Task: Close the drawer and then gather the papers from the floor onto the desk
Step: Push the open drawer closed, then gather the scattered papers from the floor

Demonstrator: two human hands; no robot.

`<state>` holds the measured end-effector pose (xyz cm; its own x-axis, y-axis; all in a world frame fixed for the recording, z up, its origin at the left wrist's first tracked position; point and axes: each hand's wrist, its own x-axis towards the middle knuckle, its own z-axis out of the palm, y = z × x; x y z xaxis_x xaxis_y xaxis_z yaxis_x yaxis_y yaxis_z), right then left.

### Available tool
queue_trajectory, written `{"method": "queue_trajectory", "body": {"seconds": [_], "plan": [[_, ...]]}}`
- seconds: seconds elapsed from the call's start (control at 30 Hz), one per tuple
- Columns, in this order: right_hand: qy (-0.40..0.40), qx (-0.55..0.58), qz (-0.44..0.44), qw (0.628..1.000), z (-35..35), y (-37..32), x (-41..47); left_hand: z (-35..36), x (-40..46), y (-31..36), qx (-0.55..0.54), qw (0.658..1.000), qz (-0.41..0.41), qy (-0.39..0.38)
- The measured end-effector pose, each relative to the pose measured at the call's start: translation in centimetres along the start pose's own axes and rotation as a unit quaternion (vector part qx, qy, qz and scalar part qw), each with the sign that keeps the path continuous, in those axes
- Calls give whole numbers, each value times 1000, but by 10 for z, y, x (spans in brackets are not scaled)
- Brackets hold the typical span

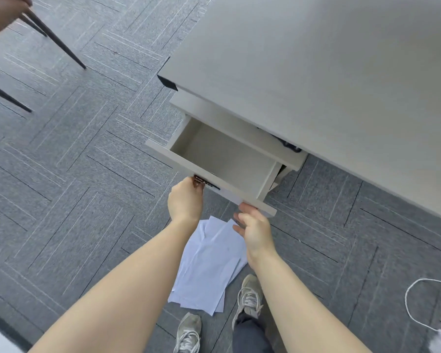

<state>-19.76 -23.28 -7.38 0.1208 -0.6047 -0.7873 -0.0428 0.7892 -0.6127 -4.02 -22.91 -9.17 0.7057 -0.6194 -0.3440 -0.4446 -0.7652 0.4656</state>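
Grey patterned carpet [69,174], dark chair legs [54,36] upper left, white cord [409,309] — looped, lower right

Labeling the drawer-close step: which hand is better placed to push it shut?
Left, probably. The left hand is already on the handle of the open drawer's front, near its middle. The right hand only touches the front's right end, fingers loose.

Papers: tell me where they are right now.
The papers lie on the carpet low in the head view, below the open drawer, between the forearms.
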Motion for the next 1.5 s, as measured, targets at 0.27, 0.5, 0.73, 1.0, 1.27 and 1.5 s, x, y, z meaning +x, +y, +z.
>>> {"method": "queue_trajectory", "body": {"seconds": [0.27,0.5,0.73,1.0,1.27,1.5], "plan": [[-13,-40,-43,998,-17,-65,56,26,54,65,36,997,63,26],[-6,-60,-58,997,-20,-80,70,32,68,78,81,990,106,41],[-18,-89,-59,994,-23,-75,75,31,64,76,131,978,158,31],[-18,-75,-70,995,-22,-78,72,31,75,71,-86,992,35,-84],[-31,-162,-65,984,-17,-69,39,3,16,29,-132,979,-6,-155],[12,-240,0,971,1,33,-20,-3,-73,-159,-96,959,-128,-234]]}}
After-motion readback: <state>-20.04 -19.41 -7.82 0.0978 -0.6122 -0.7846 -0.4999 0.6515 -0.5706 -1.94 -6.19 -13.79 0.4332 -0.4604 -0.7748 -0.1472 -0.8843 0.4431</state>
